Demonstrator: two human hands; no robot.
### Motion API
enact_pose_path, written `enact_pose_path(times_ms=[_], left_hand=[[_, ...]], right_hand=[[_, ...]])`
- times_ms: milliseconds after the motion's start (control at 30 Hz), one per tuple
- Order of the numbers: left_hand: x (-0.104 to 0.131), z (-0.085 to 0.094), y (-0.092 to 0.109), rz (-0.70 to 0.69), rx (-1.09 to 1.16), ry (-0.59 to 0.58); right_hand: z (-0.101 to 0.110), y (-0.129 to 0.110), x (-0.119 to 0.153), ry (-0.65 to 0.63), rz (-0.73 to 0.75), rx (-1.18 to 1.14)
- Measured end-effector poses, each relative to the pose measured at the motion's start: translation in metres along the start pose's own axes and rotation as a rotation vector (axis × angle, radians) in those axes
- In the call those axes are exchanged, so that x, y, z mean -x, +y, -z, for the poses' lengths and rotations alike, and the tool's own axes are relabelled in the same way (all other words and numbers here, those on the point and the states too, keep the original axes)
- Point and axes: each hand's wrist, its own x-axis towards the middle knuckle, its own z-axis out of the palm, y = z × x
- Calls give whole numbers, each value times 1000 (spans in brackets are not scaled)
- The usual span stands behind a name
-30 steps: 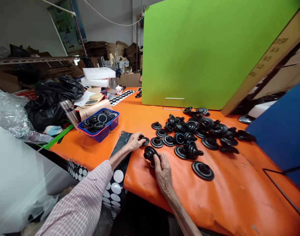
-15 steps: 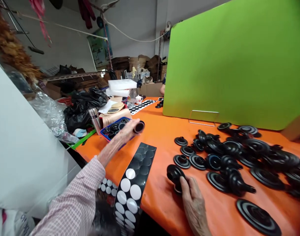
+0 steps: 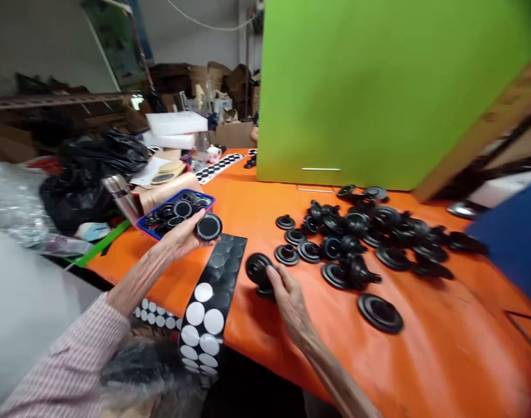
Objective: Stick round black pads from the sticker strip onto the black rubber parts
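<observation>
Left hand [image 3: 182, 237] pinching round black cap [image 3: 209, 227] above sticker strip [image 3: 213, 284] at table's [image 3: 422, 360] near edge; right hand [image 3: 289, 296] gripping black rubber part [image 3: 257, 268]. Loose pinch, cap could drop off edge.

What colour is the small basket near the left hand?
The basket is blue with a purple-looking mesh wall, seen best in the head view.

Bright, even indoor light; motion blur, wide-angle stretching at edges

Matt black rubber-looking discs [image 3: 380, 313] lie on a smooth, faintly glossy orange tabletop [image 3: 443, 348], beside a blue plastic basket [image 3: 154, 234] and a shiny metal flask [image 3: 121, 197].
</observation>
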Motion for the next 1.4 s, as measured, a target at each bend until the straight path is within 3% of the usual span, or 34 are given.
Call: enact_pose_path(times_ms=[100,200,333,433,567,633,700,767,833,1000,1133,1400], left_hand=[[9,-16,-41,114,-3,-47],[13,-25,-66,176,83,-71],[13,-29,-77,231,229,31],[10,-29,-79,325,310,13],[4,-29,-83,400,526,7],[1,-29,-86,373,596,43],[0,-30,-87,376,614,43],[0,-30,-88,409,613,34],[1,-31,-88,430,614,27],[5,-32,-88,434,623,13],[5,-32,-88,426,613,20],[8,-30,-90,423,580,9]], right_hand=[[-27,-16,-10,-91,-14,-109],[-46,-18,-19,-111,13,-67],[-54,-10,-29,-104,34,8],[-55,-8,-30,-104,75,57],[-56,-13,-19,-160,287,268],[-49,-15,-17,-230,432,403],[-34,-13,-24,-197,492,463],[-12,-6,-41,-24,420,448],[13,4,-62,119,237,341],[58,20,-86,45,50,133],[66,15,-72,-34,-89,-91],[73,8,-53,0,-206,-333]])
